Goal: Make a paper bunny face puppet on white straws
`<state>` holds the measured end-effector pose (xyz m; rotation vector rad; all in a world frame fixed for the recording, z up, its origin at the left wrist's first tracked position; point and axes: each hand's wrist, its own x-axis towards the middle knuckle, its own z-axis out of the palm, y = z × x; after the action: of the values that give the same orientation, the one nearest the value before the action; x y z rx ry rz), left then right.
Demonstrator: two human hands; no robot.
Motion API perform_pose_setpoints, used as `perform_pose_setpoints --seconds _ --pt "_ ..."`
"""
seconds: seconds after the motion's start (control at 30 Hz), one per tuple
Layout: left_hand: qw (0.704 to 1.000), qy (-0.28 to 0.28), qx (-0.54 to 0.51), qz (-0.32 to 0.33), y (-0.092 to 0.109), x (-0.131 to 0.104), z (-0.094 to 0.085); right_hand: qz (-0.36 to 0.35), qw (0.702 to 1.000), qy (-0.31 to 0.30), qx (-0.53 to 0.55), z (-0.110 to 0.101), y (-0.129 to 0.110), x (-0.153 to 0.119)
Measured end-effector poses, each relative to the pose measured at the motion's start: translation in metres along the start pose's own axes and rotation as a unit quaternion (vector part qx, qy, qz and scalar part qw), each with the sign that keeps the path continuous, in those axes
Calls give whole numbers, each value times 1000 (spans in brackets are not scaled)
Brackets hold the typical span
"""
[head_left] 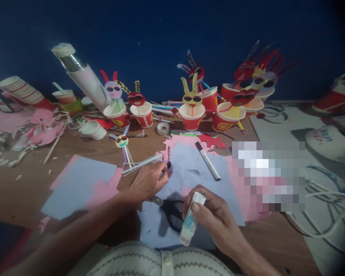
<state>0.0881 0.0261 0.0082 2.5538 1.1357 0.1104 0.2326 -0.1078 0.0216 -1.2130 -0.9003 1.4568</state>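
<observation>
Right grip [208, 209] is holding the glue stick [189, 228] snugly near the table's [278, 234] front edge — worth steering clear of scissors [168, 209]; left grip [150, 178] is resting curled at paper face [170, 170], hold unclear.

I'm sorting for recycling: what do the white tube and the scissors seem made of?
White tube: probably plastic, going by its smooth, pale surface and printed blue label. Scissors: handles likely black plastic, fairly matte; the grey, shinier pivot looks like metal.

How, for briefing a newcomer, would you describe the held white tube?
On the brown wooden table lies pale blue paper. Above it, the right hand holds the white cylindrical tube. Blue print distinguishes it from the slim black-capped white marker.
</observation>
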Motion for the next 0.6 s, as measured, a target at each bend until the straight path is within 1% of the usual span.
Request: perform_pose_setpoints --seconds 0.17,0.33,0.4,0.47,0.6 --pt "999 -43 31 -10 2 -1 -9 -7 1000 -2 1 0 1 1" --pt "997 -67 -5 -25 2 -2 -17 -6 1000 -2 -2 0 1 1" --pt "997 -66 -27 -31 2 -4 -19 -7 1000 1 -2 0 0 1" --pt "997 -53 -42 -35 0 -6 -21 -6 1000 3 2 0 -1 1" --pt "997 -31 -69 -24 -10 -14 -19 -6 1000 1 27 1 -1 2"
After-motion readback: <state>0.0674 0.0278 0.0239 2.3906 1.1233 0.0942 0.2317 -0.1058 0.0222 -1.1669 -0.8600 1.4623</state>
